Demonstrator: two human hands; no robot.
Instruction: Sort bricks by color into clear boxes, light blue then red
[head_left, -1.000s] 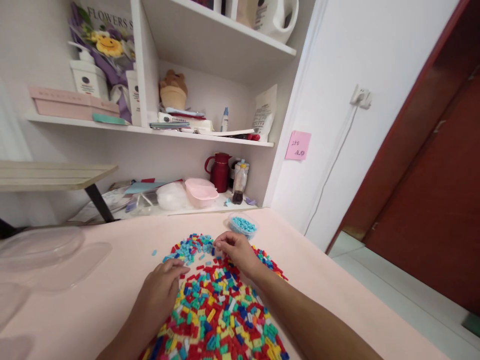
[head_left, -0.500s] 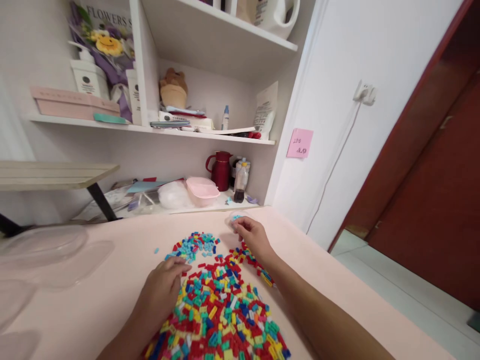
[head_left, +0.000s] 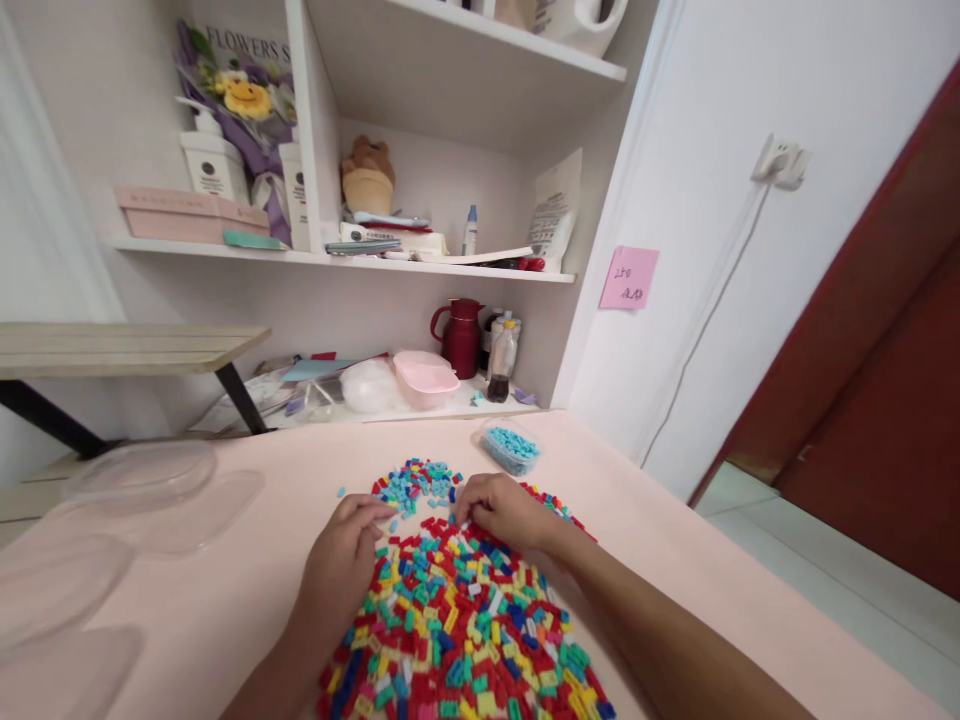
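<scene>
A large heap of small toy building bricks (head_left: 465, 620) in red, yellow, green, blue and white spreads over the pink tabletop. Beyond it lies a smaller cluster of mostly light blue bricks (head_left: 416, 487). My left hand (head_left: 341, 560) rests at the heap's left edge, fingers stretched out with their tips by the bricks. At the heap's far edge, my right hand (head_left: 506, 512) has its fingers bent down and drawn together over the bricks; whatever is between the fingertips is hidden. Behind it stands a clear plastic container (head_left: 511, 462) of light blue bricks.
Clear plastic lids or trays (head_left: 142, 475) lie along the left of the table (head_left: 285, 590). A wooden stand (head_left: 135, 345) is at the back left. Shelving behind holds a pink box (head_left: 426, 382), a red jug (head_left: 460, 340) and a bottle (head_left: 502, 365).
My right hand went from the bricks to the clear container, then came back to the heap's far edge. The left hand stays beside the heap. The view has swung slightly left.
</scene>
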